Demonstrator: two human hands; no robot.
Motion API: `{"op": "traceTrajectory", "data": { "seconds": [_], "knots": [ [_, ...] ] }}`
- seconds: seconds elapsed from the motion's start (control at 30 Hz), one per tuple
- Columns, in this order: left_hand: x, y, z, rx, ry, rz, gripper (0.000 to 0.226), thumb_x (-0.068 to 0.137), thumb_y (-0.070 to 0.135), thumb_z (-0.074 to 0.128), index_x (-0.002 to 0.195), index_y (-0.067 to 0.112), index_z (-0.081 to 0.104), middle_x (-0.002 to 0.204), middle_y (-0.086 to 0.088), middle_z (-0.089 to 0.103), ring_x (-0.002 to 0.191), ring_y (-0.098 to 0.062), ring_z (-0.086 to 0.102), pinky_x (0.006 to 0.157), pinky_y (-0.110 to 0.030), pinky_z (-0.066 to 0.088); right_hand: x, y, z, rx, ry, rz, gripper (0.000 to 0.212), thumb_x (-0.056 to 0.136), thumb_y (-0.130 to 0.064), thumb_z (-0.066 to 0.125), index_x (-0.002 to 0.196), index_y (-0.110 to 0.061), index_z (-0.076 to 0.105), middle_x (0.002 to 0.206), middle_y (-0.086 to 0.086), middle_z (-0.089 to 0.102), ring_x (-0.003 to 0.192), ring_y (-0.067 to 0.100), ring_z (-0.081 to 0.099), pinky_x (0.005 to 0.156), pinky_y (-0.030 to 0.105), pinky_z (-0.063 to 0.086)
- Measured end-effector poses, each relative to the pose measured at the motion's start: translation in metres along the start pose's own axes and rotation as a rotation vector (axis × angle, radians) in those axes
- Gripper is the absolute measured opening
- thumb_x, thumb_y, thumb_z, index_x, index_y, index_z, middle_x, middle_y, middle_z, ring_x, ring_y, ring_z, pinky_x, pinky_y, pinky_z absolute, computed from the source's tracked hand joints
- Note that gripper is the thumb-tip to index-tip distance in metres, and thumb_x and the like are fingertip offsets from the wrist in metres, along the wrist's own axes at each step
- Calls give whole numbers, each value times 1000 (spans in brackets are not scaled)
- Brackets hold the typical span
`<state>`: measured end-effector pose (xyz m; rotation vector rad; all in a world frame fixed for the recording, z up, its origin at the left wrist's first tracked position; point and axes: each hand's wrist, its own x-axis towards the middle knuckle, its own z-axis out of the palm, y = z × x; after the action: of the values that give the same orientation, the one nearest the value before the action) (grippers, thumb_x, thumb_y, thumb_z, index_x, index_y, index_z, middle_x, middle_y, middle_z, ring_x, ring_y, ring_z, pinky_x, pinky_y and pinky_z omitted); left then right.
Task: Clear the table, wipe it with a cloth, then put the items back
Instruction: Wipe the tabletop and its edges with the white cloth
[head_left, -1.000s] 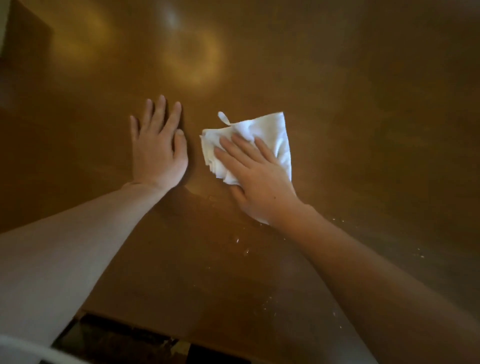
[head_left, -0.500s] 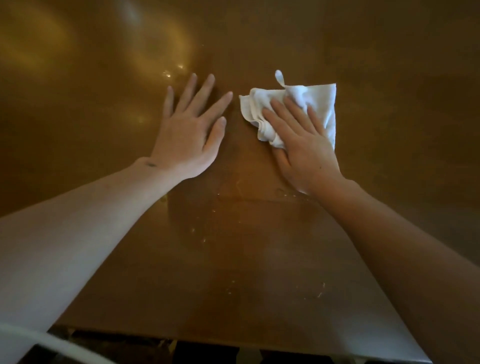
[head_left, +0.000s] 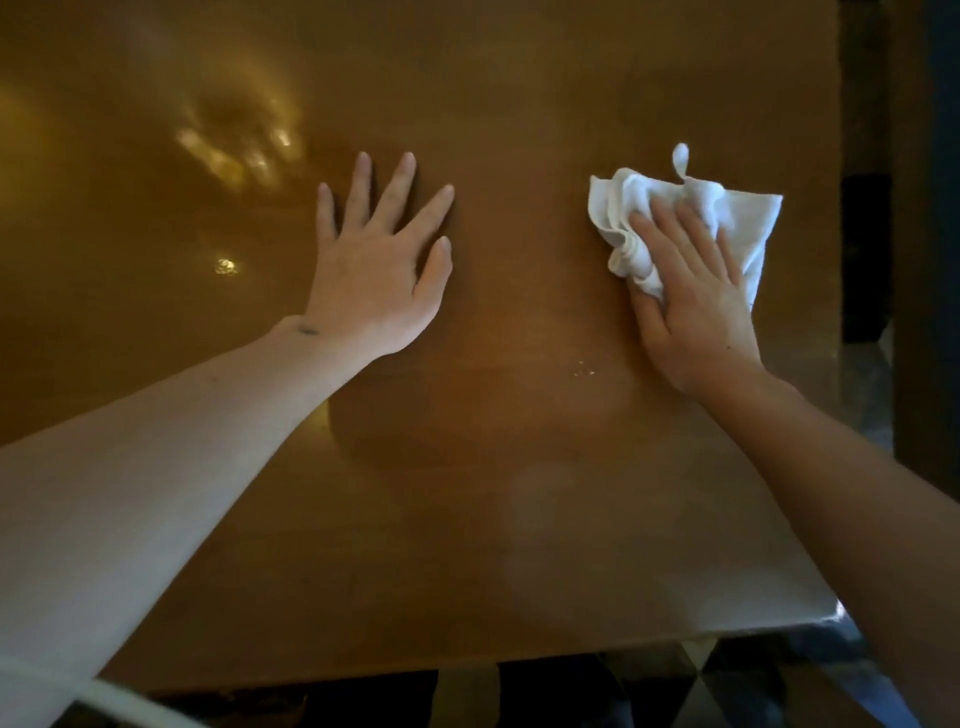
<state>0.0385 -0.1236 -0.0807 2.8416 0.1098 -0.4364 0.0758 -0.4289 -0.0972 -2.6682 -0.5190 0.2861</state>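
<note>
A bunched white cloth (head_left: 748, 218) lies on the glossy brown table (head_left: 493, 519) near its right edge. My right hand (head_left: 691, 306) presses flat on the cloth, fingers together and covering its lower left part. My left hand (head_left: 376, 275) rests flat on the bare wood to the left of it, fingers spread, holding nothing. A few small water drops (head_left: 584, 369) sit between the two hands.
The table's right edge (head_left: 839, 260) runs just past the cloth, with dark furniture and floor beyond it. The near edge (head_left: 467, 660) shows below, over a dark checkered floor. Light reflections glint on the wood at the far left.
My right hand has slid the cloth to the right, toward the table's right edge, and the gap between my hands has widened. My left hand stays flat, its fingers spread wider.
</note>
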Motion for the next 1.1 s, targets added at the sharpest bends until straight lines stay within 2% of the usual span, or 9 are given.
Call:
{"op": "traceTrajectory", "data": {
  "seconds": [0.23,0.37,0.43,0.53,0.6,0.73,0.87,1.0,1.1],
  "knots": [
    [11,63,11,4,-37,109,68,98,47,19,164,38,31,178,0,7,163,-29,-6,128,-62,-5,-60,63,-21,7,110,224,56,106,-23,44,160,-22,29,168,-1,26,158,16,10,126,37,0],
    [12,88,19,12,-43,156,69,97,49,20,163,36,34,177,-2,11,164,-32,-3,128,-62,-4,-104,75,-20,93,239,468,55,107,-28,43,160,-25,29,168,-2,25,156,15,17,125,49,21],
    [13,100,24,12,-42,155,68,98,49,20,163,37,33,177,-3,11,164,-32,-2,129,-61,-3,-129,74,-16,123,290,544,55,108,-27,41,161,-23,26,168,-1,25,156,17,19,124,49,25],
    [13,102,28,9,-19,127,67,99,49,19,163,38,33,177,-3,11,164,-32,-2,129,-60,-2,-159,58,1,37,231,516,60,104,-17,44,161,-18,25,168,6,24,156,27,18,126,51,16],
    [12,104,29,17,-16,126,66,100,48,19,163,39,32,177,-2,12,164,-31,-1,130,-59,-1,-174,41,12,52,164,450,63,101,-20,43,162,-19,24,168,7,22,156,31,15,125,53,13],
    [15,101,22,35,-6,156,57,106,36,31,163,36,35,176,-2,18,163,-31,6,129,-57,4,-202,-13,42,-16,11,106,67,94,-29,45,158,-17,30,164,5,25,154,30,18,122,47,14],
    [20,84,9,50,-21,160,59,108,18,43,164,32,32,176,-3,18,163,-25,10,129,-52,9,-251,-46,63,-57,-125,-50,69,91,-23,47,159,-17,32,169,1,23,157,25,15,127,42,6],
    [22,70,-1,45,-72,118,58,110,18,39,166,33,29,177,-3,9,164,-26,1,130,-52,4,-297,-41,55,-85,-184,19,79,87,-22,46,162,-25,21,171,-5,15,157,21,14,126,39,6],
    [24,71,-2,34,-97,118,58,110,19,36,166,34,28,178,-2,7,164,-26,-1,130,-52,4,-277,-20,36,3,-144,199,76,87,-22,44,161,-25,23,167,2,23,154,29,23,121,51,23]
  ]
}}
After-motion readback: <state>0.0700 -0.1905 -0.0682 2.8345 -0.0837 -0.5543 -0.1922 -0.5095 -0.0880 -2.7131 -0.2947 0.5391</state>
